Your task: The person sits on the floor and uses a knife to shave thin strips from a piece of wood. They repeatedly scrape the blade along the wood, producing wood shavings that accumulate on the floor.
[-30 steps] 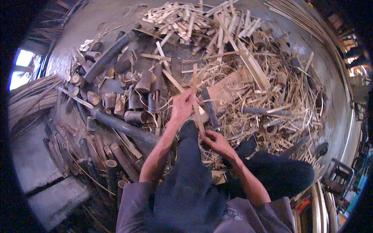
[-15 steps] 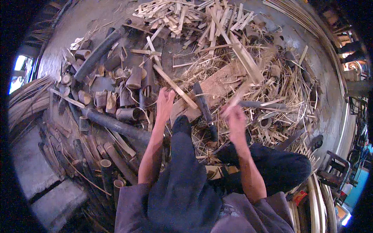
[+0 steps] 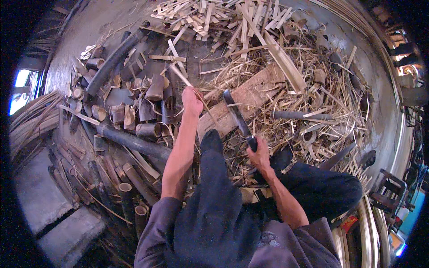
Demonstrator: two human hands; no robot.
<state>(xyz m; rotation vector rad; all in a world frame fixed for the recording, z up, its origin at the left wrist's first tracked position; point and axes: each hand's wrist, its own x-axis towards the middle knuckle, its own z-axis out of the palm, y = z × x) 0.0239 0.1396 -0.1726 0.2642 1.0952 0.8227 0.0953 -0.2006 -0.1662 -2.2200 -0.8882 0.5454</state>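
The left hand (image 3: 192, 101) is closed round a thin, pale wooden strip (image 3: 180, 75) left of the flat, brown wooden plank (image 3: 254, 91); the right hand (image 3: 260, 154) firmly grips a dark, straight-bladed knife (image 3: 237, 113). Seemingly readying strip and blade, which calls for steady alignment.

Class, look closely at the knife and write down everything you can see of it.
The knife has a long, straight, dark blade, metal by its look, and a short black handle. The right hand grips it by the handle. The blade points away from the person, slanting left over the wooden plank; whether they touch is unclear.
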